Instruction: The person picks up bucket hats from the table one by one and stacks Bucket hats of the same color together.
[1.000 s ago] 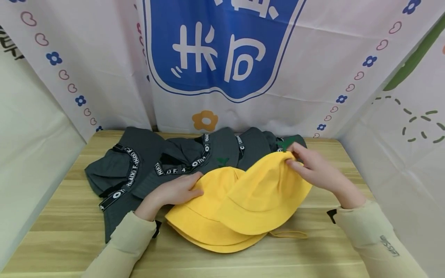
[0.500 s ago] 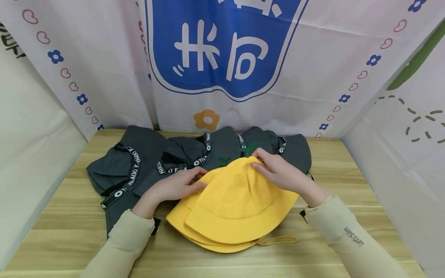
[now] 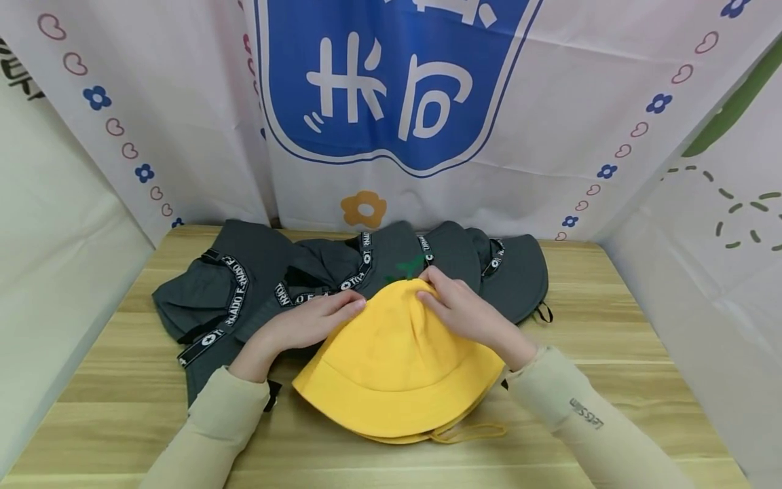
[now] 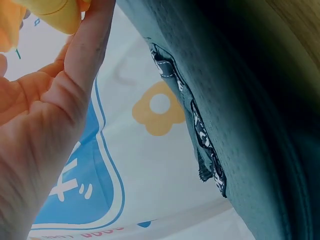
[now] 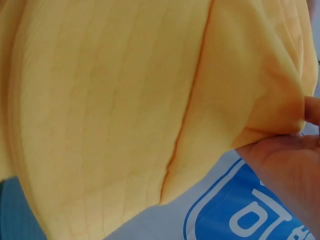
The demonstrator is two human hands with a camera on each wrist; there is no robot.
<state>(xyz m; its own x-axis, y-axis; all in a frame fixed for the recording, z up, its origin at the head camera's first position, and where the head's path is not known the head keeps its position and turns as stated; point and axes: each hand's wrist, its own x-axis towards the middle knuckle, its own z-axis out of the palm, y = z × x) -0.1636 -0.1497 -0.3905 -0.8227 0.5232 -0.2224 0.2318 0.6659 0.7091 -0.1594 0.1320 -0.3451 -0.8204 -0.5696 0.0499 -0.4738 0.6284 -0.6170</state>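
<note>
A yellow bucket hat [image 3: 403,367] lies over a second yellow hat [image 3: 400,440], of which only a strip shows below the upper brim. My right hand [image 3: 467,309] pinches the upper hat's crown near its top; the right wrist view shows thumb and fingers gripping the yellow cloth [image 5: 125,100]. At the crown's left side, my left hand [image 3: 311,322] holds the yellow fabric, its thumb on the near side. In the left wrist view, yellow cloth [image 4: 60,15] sits at the fingers of that hand. A green stem-like tuft [image 3: 411,268] stands at the crown's top.
Several dark grey hats with black lettered bands lie in an overlapping row behind, from the left hat [image 3: 244,278] to the right one [image 3: 519,272]. A yellow cord loop [image 3: 473,432] rests on the wooden table [image 3: 611,407]. A printed white curtain [image 3: 519,136] stands behind.
My right hand has brought the upper yellow hat leftward and down over the other, covering most of it. My left hand has stayed at the crown's left side, shifting slightly.
</note>
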